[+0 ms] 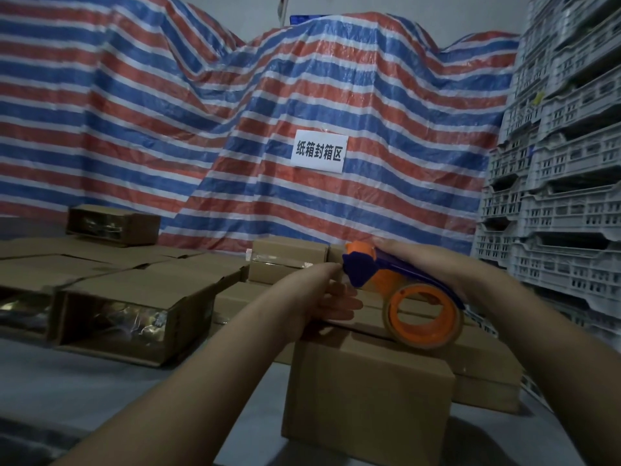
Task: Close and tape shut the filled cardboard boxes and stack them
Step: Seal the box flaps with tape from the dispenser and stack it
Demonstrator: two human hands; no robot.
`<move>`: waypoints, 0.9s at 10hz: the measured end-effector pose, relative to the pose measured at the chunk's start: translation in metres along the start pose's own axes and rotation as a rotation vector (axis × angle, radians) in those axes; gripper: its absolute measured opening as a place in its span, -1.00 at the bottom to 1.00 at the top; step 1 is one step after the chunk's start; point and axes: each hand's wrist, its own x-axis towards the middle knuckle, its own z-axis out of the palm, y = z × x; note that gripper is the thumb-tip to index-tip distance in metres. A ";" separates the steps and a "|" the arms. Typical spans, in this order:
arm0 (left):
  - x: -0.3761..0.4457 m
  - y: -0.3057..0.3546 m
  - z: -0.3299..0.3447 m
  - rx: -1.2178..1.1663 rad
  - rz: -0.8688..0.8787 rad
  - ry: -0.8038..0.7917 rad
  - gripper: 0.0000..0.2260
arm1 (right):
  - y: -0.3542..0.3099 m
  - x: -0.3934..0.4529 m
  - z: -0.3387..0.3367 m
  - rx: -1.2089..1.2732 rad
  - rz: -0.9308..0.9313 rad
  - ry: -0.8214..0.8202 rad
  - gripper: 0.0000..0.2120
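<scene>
My right hand [437, 264] grips the orange-and-blue plastic tape dispenser [396, 290], its roll resting on top of the closed brown cardboard box [366, 391] in front of me. My left hand [322, 297] lies on that box's top just left of the dispenser, fingers straight, fingertips at the blue head. Left of the box, 1 open carton [134, 317] shows shiny contents.
</scene>
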 end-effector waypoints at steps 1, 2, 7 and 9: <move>0.002 0.002 -0.001 -0.024 0.019 -0.021 -0.73 | 0.001 0.001 -0.001 -0.014 0.003 -0.005 -0.21; 0.001 0.003 -0.001 -0.080 0.068 -0.047 -0.81 | 0.003 0.003 -0.002 -0.032 0.000 -0.003 -0.28; 0.004 -0.017 -0.019 -0.186 0.129 0.187 -0.68 | -0.002 0.006 -0.021 -0.066 -0.040 -0.137 -0.69; 0.011 -0.033 -0.017 -0.299 0.124 0.253 -0.65 | 0.003 0.007 -0.015 -0.028 -0.029 -0.138 -0.78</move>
